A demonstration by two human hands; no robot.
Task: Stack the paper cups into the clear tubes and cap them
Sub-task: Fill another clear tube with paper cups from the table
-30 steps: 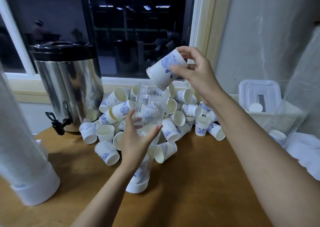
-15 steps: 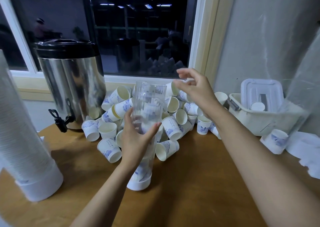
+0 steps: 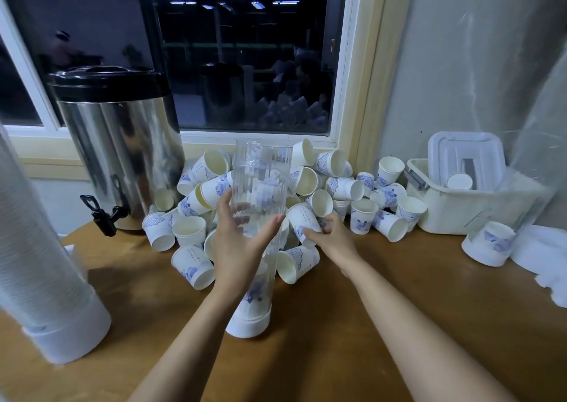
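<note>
A clear ribbed tube (image 3: 260, 183) stands upright on the wooden table, its white base cap (image 3: 248, 322) at the bottom and a few blue-printed paper cups stacked inside near the base. My left hand (image 3: 239, 242) holds the tube around its middle. Behind it lies a pile of several white paper cups with blue print (image 3: 337, 186). My right hand (image 3: 329, 239) grips one cup (image 3: 303, 220) at the front of that pile, just right of the tube.
A steel drinks urn with a black lid and tap (image 3: 119, 143) stands at the back left. A tall filled tube with a white cap (image 3: 40, 279) is at the left edge. A white plastic bin (image 3: 460, 208) and a lone cup (image 3: 491, 245) sit at the right.
My right hand dropped the cup it held above the tube into the tube, then came down to the pile and took hold of another cup. My left hand stayed on the tube.
</note>
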